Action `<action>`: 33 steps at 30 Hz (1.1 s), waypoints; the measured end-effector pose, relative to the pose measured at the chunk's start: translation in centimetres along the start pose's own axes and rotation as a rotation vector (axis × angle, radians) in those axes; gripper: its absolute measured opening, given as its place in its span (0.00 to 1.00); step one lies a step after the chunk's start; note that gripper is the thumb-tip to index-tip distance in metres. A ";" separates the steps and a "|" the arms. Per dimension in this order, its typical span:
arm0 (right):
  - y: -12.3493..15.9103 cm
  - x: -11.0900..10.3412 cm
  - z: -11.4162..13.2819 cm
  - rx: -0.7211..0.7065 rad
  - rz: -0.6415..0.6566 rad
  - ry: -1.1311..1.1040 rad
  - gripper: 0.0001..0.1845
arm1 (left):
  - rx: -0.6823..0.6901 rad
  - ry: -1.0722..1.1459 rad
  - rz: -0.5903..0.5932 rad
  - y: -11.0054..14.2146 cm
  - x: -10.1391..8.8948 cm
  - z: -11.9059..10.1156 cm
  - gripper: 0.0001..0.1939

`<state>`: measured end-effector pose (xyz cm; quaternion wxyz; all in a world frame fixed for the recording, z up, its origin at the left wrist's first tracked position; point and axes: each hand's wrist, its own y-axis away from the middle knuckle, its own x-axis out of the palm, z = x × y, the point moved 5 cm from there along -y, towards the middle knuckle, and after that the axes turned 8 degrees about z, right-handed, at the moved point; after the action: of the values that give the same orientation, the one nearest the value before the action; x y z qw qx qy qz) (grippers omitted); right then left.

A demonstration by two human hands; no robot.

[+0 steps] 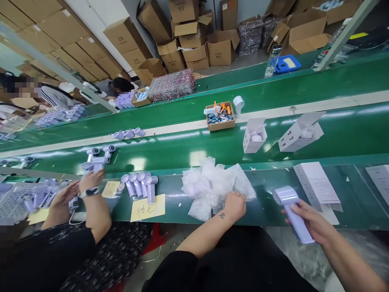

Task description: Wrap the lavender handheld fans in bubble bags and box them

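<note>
My right hand is wrapped round the handle of a lilac handheld fan, held tilted over the bench's near edge with its round head pointing up and left. My left hand is closed at the right side of a loose heap of clear bubble-wrap bags, gripping the film of one. Its fingertips are partly hidden. Just beyond my right hand lies a flat white box with a printed side. Left of the bags, several lilac fans stand in a row by a handwritten yellow card.
A green conveyor belt runs across, carrying two open white boxes with wrapped contents. Beyond, a small carton holds tools with orange handles. A co-worker's hands handle a fan at left. Brown cartons line the back.
</note>
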<state>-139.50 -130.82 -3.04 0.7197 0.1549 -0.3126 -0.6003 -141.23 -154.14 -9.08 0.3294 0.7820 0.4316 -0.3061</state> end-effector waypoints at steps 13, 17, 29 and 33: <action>-0.5 -6.1 1.8 -0.157 0.183 -0.229 0.20 | -0.232 1.079 -0.403 -7.1 -5.5 -2.9 0.21; -2.5 -6.9 1.0 -0.023 0.095 -0.397 0.18 | -0.342 0.766 -0.432 -8.8 -7.9 -1.6 0.12; -2.2 -7.7 0.0 -0.024 0.045 -0.225 0.22 | 0.049 -0.107 0.018 -6.0 6.7 -7.5 0.10; 0.6 -5.8 -1.1 0.118 0.204 -0.172 0.30 | -0.038 0.086 -0.066 -5.9 4.2 -7.2 0.13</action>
<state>-138.82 -125.27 -5.03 0.7371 0.1121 -0.4220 -0.5158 -143.14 -144.15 -9.45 0.3148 0.7734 0.4767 -0.2747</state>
